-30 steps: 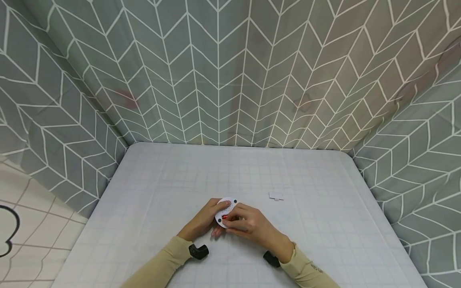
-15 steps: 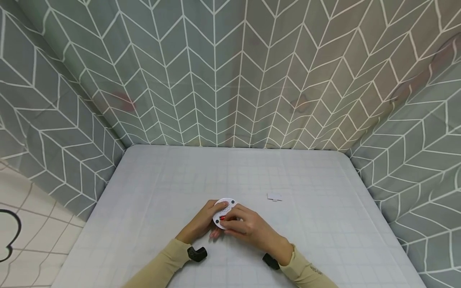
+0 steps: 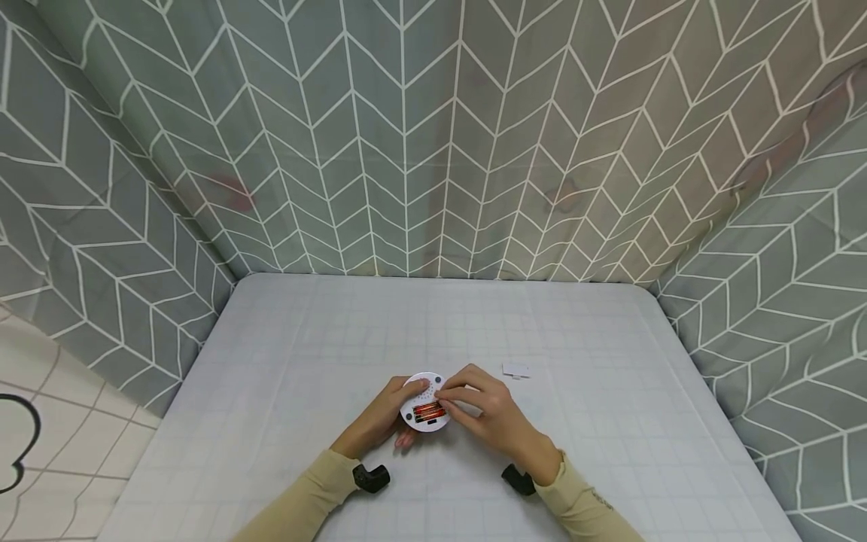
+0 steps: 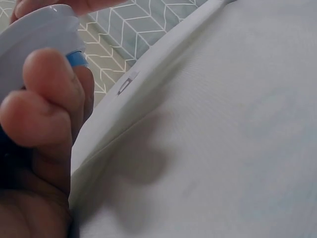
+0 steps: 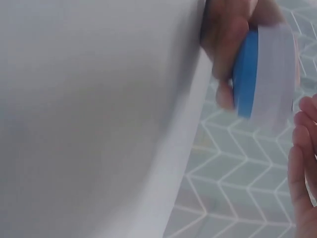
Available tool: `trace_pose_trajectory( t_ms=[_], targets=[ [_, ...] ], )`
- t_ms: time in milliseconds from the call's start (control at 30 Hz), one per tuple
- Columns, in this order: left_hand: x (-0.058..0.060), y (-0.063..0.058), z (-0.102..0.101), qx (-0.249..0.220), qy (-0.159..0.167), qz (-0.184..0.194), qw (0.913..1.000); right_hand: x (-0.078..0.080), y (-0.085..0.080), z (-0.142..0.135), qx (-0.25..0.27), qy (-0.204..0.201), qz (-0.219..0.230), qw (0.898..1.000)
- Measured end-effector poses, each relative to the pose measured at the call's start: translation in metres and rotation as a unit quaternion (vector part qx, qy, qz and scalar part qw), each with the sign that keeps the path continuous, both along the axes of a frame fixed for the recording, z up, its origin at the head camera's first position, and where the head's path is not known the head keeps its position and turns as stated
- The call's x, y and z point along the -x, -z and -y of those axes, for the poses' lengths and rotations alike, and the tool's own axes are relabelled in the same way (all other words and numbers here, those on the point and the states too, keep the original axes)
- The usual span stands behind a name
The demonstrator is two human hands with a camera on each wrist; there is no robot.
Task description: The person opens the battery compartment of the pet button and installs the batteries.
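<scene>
My left hand (image 3: 379, 414) grips a round white battery-powered device (image 3: 424, 394), thumb over its upper face and fingers underneath. Small holes and dark round spots mark that face. Red-orange batteries (image 3: 428, 412) lie in its uncovered compartment. At the device's right edge is my right hand (image 3: 497, 412), its fingertips close together beside the batteries. From the right wrist view, these right fingers (image 5: 302, 134) look fairly straight, close to the device's face, with no object visible in them. A blue part (image 5: 246, 74) shows on the device's underside.
A small white rectangular cover (image 3: 517, 370) with a tab lies on the table to the right, beyond the hands. The white-clothed table (image 3: 325, 324) ends at a grey patterned curtain (image 3: 433, 150) at the back and sides.
My right hand has drawn back to the right from over the compartment, so the batteries now show. The left hand keeps its grip on the device with little movement.
</scene>
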State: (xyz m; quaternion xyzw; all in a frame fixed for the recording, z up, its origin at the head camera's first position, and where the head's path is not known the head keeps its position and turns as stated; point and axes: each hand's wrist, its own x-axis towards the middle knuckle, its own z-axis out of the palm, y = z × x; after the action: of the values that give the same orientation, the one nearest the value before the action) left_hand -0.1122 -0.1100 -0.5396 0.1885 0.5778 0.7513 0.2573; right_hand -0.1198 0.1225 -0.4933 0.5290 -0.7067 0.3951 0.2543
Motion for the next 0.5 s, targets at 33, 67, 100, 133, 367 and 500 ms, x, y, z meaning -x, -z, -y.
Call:
trace_pose_trajectory(
  t_ms=[33, 67, 100, 133, 367, 500],
  targets=[
    [0.0, 0.0, 0.0, 0.0, -0.001, 0.001, 1.0, 0.002, 0.0, -0.003, 0.001, 0.007, 0.004, 1.0],
    [0.0, 0.0, 0.0, 0.0, -0.002, 0.001, 1.0, 0.003, 0.0, -0.006, 0.002, 0.013, 0.008, 1.0],
    [-0.001, 0.0, 0.0, 0.001, -0.004, 0.002, 1.0, 0.005, 0.0, -0.009, 0.002, 0.019, 0.01, 1.0],
    [-0.001, 0.0, 0.0, 0.002, -0.006, 0.002, 1.0, 0.007, 0.001, -0.011, 0.003, 0.026, 0.014, 1.0],
    [-0.002, -0.001, -0.001, 0.007, -0.014, 0.009, 0.9998, 0.015, 0.003, -0.025, -0.017, 0.074, 0.053, 0.996],
    [-0.002, -0.001, -0.002, 0.006, -0.014, 0.013, 0.9998, 0.018, 0.006, -0.031, -0.039, 0.106, 0.07, 0.991]
  ],
)
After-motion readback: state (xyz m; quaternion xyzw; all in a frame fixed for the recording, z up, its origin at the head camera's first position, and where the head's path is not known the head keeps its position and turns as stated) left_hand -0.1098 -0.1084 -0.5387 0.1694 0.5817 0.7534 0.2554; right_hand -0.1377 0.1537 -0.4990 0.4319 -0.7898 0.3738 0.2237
